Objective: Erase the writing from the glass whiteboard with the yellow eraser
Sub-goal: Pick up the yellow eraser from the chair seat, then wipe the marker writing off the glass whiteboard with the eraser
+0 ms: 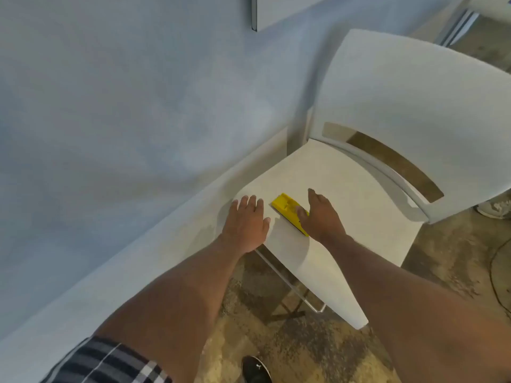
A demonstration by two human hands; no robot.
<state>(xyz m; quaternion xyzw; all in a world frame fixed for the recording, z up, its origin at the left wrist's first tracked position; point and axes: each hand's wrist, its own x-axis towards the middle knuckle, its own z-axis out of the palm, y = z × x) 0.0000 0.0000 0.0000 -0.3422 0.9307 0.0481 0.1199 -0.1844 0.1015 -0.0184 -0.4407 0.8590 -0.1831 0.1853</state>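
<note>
The yellow eraser (287, 210) lies flat on the seat of a white chair (345, 194). My right hand (322, 217) hovers over its near end with fingers stretched out and the thumb resting on the eraser's top; the fingers are not wrapped around it. My left hand (246, 223) lies palm down on the seat's left edge, a little left of the eraser, holding nothing. At the top of the view a corner of a wall-mounted panel (258, 12) shows, probably the whiteboard; no writing is visible on it.
A pale blue wall (124, 106) with a light baseboard runs along the left. The chair's back (414, 92) rises to the right. The floor (290, 341) is mottled brown concrete; my black shoe (255, 369) is at the bottom and another shoe (495, 208) is at the right edge.
</note>
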